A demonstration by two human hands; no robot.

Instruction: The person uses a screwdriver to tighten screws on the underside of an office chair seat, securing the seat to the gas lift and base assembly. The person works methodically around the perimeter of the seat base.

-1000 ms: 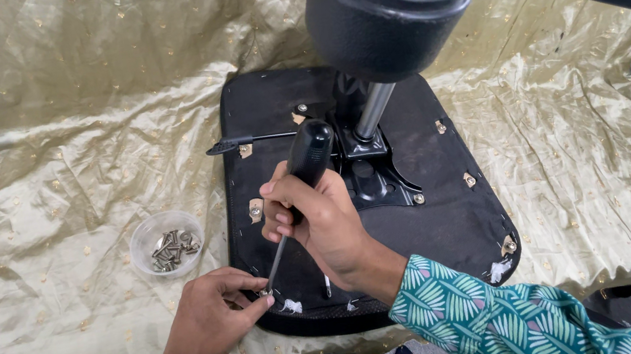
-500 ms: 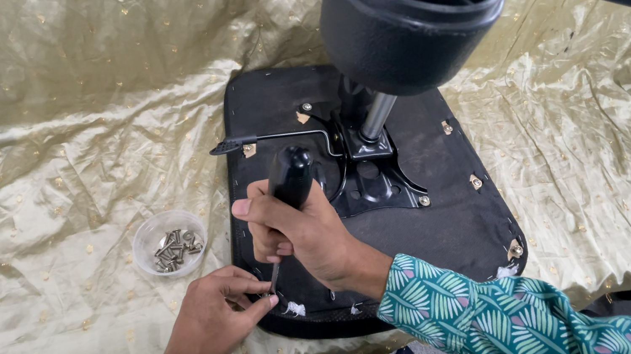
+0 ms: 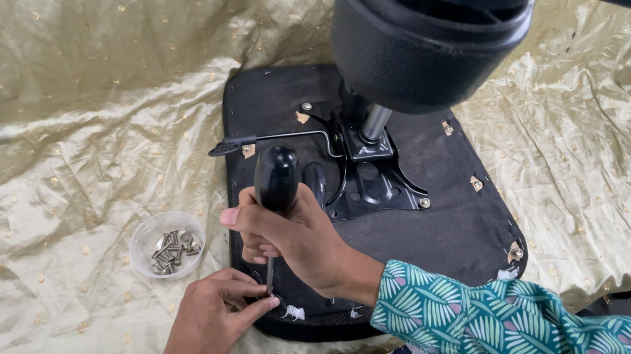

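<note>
Since the earlier frame our right hand [image 3: 291, 236] has tilted the black-handled screwdriver [image 3: 275, 188] more upright over the upturned chair seat's [image 3: 443, 224] near-left corner, fist wrapped round the handle. Our left hand [image 3: 211, 318] pinches at the tip, steadying it; screws wait in the clear bowl [image 3: 167, 244].
</note>
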